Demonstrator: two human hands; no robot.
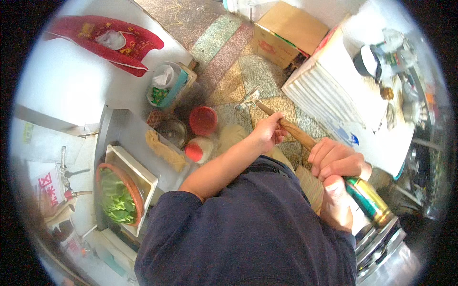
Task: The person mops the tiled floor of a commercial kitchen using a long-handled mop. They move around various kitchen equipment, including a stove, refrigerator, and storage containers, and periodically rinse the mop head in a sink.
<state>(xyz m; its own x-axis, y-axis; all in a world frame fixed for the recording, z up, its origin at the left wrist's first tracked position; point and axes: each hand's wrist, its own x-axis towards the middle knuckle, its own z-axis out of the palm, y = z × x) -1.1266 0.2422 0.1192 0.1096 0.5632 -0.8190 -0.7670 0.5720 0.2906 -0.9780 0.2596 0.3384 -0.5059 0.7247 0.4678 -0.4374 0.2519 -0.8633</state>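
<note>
A long wooden-handled floor tool [298, 134], either a mop or a squeegee, slants across in front of me. Its metal head [249, 98] is down by the patterned floor and too blurred to identify exactly. My left hand [270, 129] grips the lower part of the handle, palm partly turned up. Higher on the handle, my right hand [336, 161] is closed around it in a fist. Above that hand, a green and gold wrapped section [370, 200] covers the handle's upper end.
On the left, a grey sink [123, 130] holds a white basin [152, 178] and a brown bowl [137, 200] of green leaves [118, 202]. Red tubs [203, 121] stand below. A white cabinet [322, 93] and cardboard box [291, 25] flank the floor [259, 73]. A yellow cloth [164, 150] drapes the sink's edge.
</note>
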